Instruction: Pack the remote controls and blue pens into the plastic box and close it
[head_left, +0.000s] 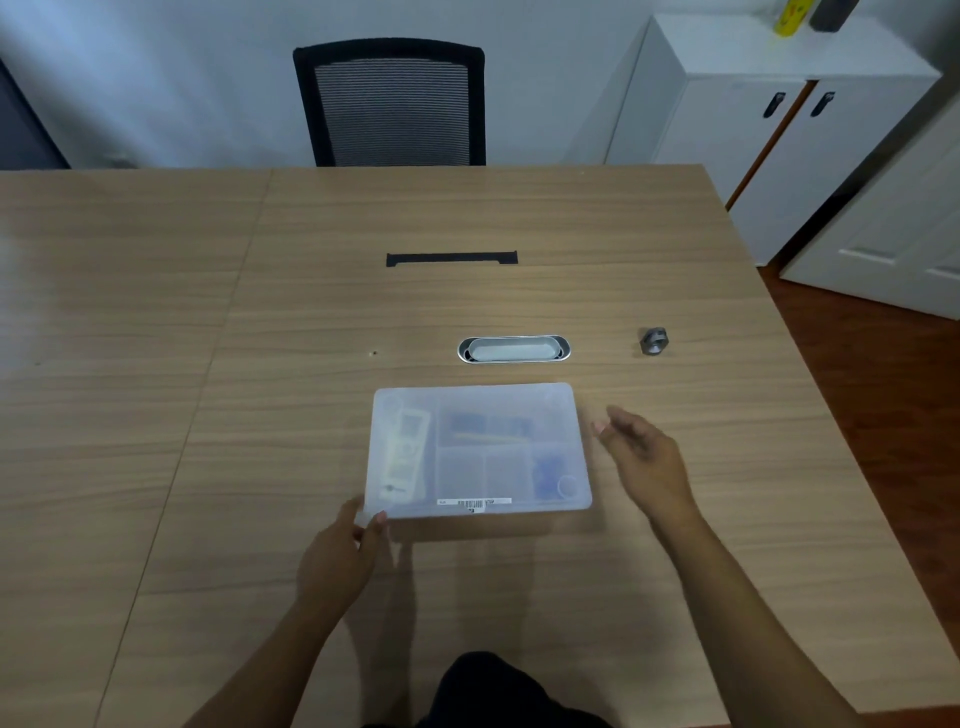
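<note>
While lidded plastic box (478, 452) rests | left fingers (375, 525) pinch corner | right fingers (618, 426) spread, beside

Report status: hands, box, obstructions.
Left hand touching plastic box corner; right hand open, clear. Lid on, remote inside. Nothing blocking.

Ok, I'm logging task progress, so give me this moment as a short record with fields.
box: translucent plastic box, lid on, on wooden table
contents: white remote control in left compartment; blue items, blurred
left hand: fingers on box's near left corner
right hand: open, beside box, apart
elsewhere: small grey object; oval cable port
</note>
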